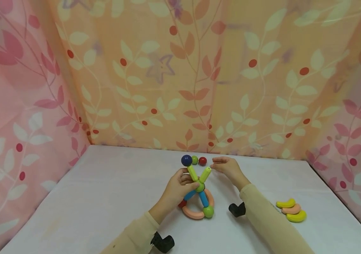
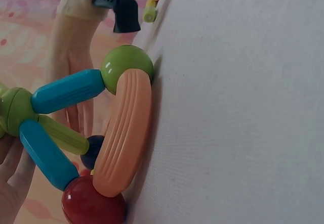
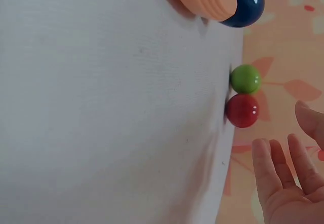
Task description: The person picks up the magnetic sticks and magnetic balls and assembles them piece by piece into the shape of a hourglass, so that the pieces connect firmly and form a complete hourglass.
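Note:
My left hand (image 1: 177, 188) grips a toy structure of balls and sticks at its light green middle ball (image 1: 200, 186), thumb across the front. Below this ball, blue sticks (image 1: 204, 199) lead down to a base of peach curved pieces (image 2: 124, 133), a green ball (image 2: 126, 64), a red ball (image 2: 93, 201) and a dark blue ball (image 3: 248, 4). Two yellow-green sticks (image 1: 205, 174) point upward; another dark blue ball (image 1: 186, 160) appears at the left one's tip. Beside the right stick, my right hand (image 1: 230, 171) hovers with extended fingers, holding nothing.
Behind the structure, a loose green ball (image 3: 246, 79) and red ball (image 3: 242, 110) lie side by side. Yellow curved pieces (image 1: 296, 216) and a peach one (image 1: 291, 209) lie at the right. Patterned curtains (image 1: 155, 88) surround the white table (image 1: 104, 183).

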A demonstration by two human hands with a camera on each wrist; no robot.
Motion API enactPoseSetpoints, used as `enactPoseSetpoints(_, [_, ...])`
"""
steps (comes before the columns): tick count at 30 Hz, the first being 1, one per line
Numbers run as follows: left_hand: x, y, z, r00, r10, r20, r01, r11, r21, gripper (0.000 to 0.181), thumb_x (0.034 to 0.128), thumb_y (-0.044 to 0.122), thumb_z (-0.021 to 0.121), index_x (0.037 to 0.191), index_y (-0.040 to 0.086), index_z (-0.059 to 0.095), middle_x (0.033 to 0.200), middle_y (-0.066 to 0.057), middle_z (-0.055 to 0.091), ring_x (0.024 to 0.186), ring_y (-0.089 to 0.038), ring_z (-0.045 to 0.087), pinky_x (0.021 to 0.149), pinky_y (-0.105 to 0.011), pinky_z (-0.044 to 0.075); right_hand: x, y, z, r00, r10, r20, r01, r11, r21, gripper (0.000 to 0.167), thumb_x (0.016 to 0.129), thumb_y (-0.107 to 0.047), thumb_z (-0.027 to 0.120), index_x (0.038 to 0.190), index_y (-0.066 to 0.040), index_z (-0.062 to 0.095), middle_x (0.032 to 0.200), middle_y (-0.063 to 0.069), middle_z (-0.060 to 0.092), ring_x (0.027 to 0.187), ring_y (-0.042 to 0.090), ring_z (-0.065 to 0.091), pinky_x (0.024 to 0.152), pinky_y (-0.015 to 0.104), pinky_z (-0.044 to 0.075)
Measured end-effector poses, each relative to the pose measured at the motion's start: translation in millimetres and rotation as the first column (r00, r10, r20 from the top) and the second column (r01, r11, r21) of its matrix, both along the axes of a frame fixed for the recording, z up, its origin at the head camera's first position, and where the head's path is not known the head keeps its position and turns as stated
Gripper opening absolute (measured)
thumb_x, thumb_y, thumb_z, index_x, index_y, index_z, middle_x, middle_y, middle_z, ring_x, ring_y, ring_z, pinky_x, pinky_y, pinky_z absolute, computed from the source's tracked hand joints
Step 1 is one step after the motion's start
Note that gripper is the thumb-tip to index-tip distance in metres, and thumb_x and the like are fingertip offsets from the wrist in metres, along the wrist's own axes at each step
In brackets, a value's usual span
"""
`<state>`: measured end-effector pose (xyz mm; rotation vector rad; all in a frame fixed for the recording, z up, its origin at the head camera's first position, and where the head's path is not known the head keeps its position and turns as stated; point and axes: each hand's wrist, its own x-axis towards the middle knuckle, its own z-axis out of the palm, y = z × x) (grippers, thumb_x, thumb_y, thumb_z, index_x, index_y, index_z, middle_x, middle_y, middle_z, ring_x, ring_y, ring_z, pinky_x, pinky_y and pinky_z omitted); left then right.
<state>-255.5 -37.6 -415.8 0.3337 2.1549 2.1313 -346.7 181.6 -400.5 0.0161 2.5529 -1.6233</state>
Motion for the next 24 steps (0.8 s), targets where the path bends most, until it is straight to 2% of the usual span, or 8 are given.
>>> enactPoseSetpoints(5, [0.4, -0.6, -1.1, 0.999, 0.008, -0.043, -0.009, 0.999, -0.035, 0.049, 0.091, 0.018, 0.073, 0.132, 0.005, 0.051, 0.12, -0.012, 0.069, 0.114, -0.025, 0.066, 0.097, -0.035, 0.056, -18.3, -6, -8.0, 0.999, 0.036, 0.021, -0.035, 0.999, -0.04, 0.046, 0.094, -0.019, 0.067, 0.135, 0.001, 0.058, 0.14, 0.02, 0.058, 0.123, 0.028, 0.06, 0.109, 0.042, 0.047])
enactPoseSetpoints(10, [2.2, 1.2, -0.4, 0.997, 0.023, -0.069, -0.028, 0.997, -0.073, 0.048, 0.0908, 0.019, 0.073, 0.132, 0.007, 0.052, 0.119, -0.012, 0.07, 0.113, -0.026, 0.067, 0.097, -0.037, 0.056, -33.5, -5, -14.1, 0.997, 0.05, 0.055, -0.051, 0.999, 0.017, 0.05, 0.093, -0.023, 0.07, 0.137, -0.003, 0.057, 0.144, 0.016, 0.056, 0.127, 0.029, 0.057, 0.111, 0.043, 0.045])
enactPoseSetpoints(18, [5.2, 1.7, 1.6, 0.994, 0.047, -0.095, -0.057, 0.993, -0.099, 0.051, 0.0904, 0.02, 0.074, 0.135, 0.007, 0.053, 0.117, -0.011, 0.072, 0.11, -0.025, 0.067, 0.095, -0.037, 0.057, -52.0, -9, -14.2, 0.976, 0.209, 0.067, -0.209, 0.978, -0.01, 0.061, 0.095, -0.019, 0.066, 0.147, 0.002, 0.043, 0.155, 0.021, 0.039, 0.135, 0.032, 0.05, 0.112, 0.045, 0.044])
enactPoseSetpoints(24, [5.6, 1.8, 0.9, 0.993, 0.042, -0.112, -0.054, 0.992, -0.111, 0.049, 0.0916, 0.021, 0.073, 0.135, 0.01, 0.054, 0.117, -0.01, 0.072, 0.111, -0.025, 0.067, 0.095, -0.035, 0.057, -57.4, -15, -15.0, 0.972, 0.229, 0.062, -0.232, 0.971, 0.06, 0.055, 0.097, -0.02, 0.063, 0.144, 0.003, 0.047, 0.147, 0.023, 0.049, 0.125, 0.03, 0.058, 0.11, 0.043, 0.047])
